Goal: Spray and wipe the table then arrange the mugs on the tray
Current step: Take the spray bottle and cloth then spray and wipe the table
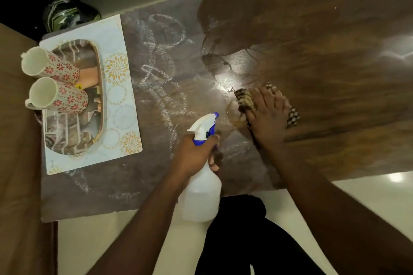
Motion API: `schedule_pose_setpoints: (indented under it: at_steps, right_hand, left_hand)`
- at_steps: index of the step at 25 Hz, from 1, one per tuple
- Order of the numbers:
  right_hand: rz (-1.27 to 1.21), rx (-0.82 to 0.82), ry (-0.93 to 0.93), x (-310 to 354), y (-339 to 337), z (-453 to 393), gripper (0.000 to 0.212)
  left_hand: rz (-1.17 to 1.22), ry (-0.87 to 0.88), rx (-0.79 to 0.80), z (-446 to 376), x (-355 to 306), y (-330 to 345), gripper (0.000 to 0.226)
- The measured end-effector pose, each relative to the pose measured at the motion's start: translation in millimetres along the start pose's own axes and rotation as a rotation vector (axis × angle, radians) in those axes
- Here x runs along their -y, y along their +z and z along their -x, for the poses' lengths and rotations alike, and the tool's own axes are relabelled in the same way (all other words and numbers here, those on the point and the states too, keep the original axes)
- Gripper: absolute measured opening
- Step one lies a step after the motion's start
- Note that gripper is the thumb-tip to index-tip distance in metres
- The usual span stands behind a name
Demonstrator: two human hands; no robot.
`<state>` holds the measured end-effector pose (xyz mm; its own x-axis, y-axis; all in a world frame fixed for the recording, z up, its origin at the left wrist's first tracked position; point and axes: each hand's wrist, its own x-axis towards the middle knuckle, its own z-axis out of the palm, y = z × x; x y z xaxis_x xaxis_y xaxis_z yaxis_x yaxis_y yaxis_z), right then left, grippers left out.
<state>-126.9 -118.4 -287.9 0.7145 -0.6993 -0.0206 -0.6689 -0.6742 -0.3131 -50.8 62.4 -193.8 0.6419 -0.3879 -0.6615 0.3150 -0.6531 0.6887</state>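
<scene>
Table [312, 35]: dark wood grain, clean and glossy on the right, chalky white scribbles over the left half. Wiping in hand, roughly half done by the look of it; dirty part lies between cloth and tray.

Cloth [247, 101]: checked rag, bunched, pinned flat to the table under right hand [269, 116]. Fingers straight and spread, palm down, pressing rather than clutching, likely for broad contact on the stroke. Sits right at the edge of the smeared zone, beside a wet glare patch.

Bottle [202, 185]: translucent, white and blue trigger head, gripped at the neck by left hand [196, 154], fingers curled round it, nozzle aimed toward the spot just beside the cloth. Held off the near table edge, probably to keep the spray ready without blocking the wipe.

Tray [120, 105]: pale, patterned, mirror-like centre, at the left end of the table. Two mugs [55, 83], red flower print, on its far left side, touching side by side. Arranging not yet done, judging from that crowding.

Dark round object [67, 14] just beyond the tray, unclear what.
</scene>
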Motion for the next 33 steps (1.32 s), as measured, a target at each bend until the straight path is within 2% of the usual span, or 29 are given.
schedule_pose_setpoints:
  at_steps: [1, 3, 4, 5, 6, 8, 10, 11, 12, 14, 16, 17, 18, 20, 21, 22, 23, 25, 26, 27, 28, 30, 32, 33]
  right_hand:
    - [-0.019, 0.031, -0.076, 14.5, 6.0, 15.3, 0.055]
    - [0.030, 0.133, -0.388, 22.4, 14.9, 63.5, 0.056]
    - [0.062, 0.132, -0.513, 10.0, 14.0, 90.1, 0.056]
    - [0.086, 0.111, -0.561, -10.6, 8.4, 107.2, 0.057]
    - [0.107, 0.076, -0.544, -33.3, 2.6, 112.2, 0.059]
    - [0.114, 0.037, -0.330, -63.5, -9.2, 100.4, 0.061]
    - [0.078, -0.032, -0.047, -49.0, -11.9, 79.2, 0.055]
    - [0.041, -0.043, 0.013, -24.7, -6.5, 76.3, 0.054]
    - [0.017, -0.040, -0.014, 1.9, 1.8, 83.3, 0.056]
    - [0.016, 0.006, -0.302, 34.5, 21.7, 119.4, 0.058]
    - [0.067, 0.074, -0.532, 27.4, 26.3, 156.2, 0.056]
    - [0.085, 0.065, -0.535, 16.0, 21.0, 158.8, 0.056]
    - [0.095, 0.036, -0.449, 6.4, 16.4, 152.2, 0.057]
    - [0.078, -0.033, -0.105, 8.7, 10.5, 122.9, 0.056]
    - [0.066, -0.058, 0.034, 29.5, 14.6, 109.1, 0.055]
    - [0.037, -0.058, 0.079, 57.5, 21.8, 102.8, 0.055]
    - [0.016, -0.044, 0.019, 85.2, 31.2, 104.4, 0.058]
    - [0.035, 0.056, -0.329, 113.3, 48.1, 131.8, 0.063]
    - [0.069, 0.114, -0.489, 107.6, 49.4, 146.5, 0.062]
    - [0.097, 0.140, -0.560, 90.7, 43.8, 153.5, 0.061]
    - [0.113, 0.122, -0.536, 73.4, 36.6, 149.6, 0.059]
    - [0.121, 0.033, -0.249, 57.5, 27.4, 118.5, 0.056]
    - [0.133, -0.063, 0.048, 78.6, 31.3, 73.5, 0.055]
    - [0.142, -0.081, 0.090, 105.6, 39.3, 54.4, 0.055]
  left_hand:
    - [0.002, 0.003, -0.017, 5.8, 5.4, 0.8, 0.008]
    - [0.000, -0.005, -0.056, 13.2, 16.7, 3.7, 0.009]
    - [-0.001, -0.020, -0.064, 18.4, 23.0, 4.4, 0.011]
    - [0.006, -0.034, -0.057, 22.3, 28.2, 4.5, 0.016]
    - [0.013, -0.045, -0.046, 25.7, 34.3, 3.7, 0.021]
    - [-0.020, -0.038, -0.044, 35.7, 46.9, 1.9, 0.024]
    - [-0.050, -0.033, -0.080, 45.2, 58.3, 1.7, 0.022]
    - [-0.051, -0.042, -0.088, 48.3, 63.1, 2.4, 0.021]
    - [-0.042, -0.050, -0.081, 49.9, 66.2, 2.8, 0.021]
    - [-0.003, -0.071, -0.052, 47.4, 69.2, -1.3, 0.025]
    - [0.030, -0.102, -0.015, 42.1, 70.9, -18.1, 0.024]
    - [0.031, -0.104, -0.006, 40.5, 71.6, -28.2, 0.022]
    - [0.022, -0.088, -0.007, 38.5, 72.6, -36.4, 0.019]
    - [0.034, -0.055, -0.022, 33.9, 71.6, -48.0, 0.016]
    - [0.072, -0.060, -0.021, 30.2, 71.8, -56.4, 0.015]
    - [0.099, -0.063, -0.002, 25.9, 72.0, -65.2, 0.016]
    - [0.108, -0.056, 0.016, 20.3, 71.6, -74.4, 0.021]
    - [0.110, -0.038, 0.012, 11.4, 70.1, -91.5, 0.026]
    - [0.100, -0.024, -0.005, 7.9, 67.2, -98.2, 0.026]
    - [0.083, -0.014, -0.019, 5.9, 63.1, -103.0, 0.026]
    - [0.076, -0.008, -0.023, 3.1, 57.5, -107.7, 0.027]
    - [0.079, 0.005, 0.025, -6.8, 47.7, -118.0, 0.029]
    - [0.073, 0.031, 0.092, -20.8, 40.6, -127.8, 0.034]
    - [0.086, 0.041, 0.092, -27.1, 37.2, -132.0, 0.035]
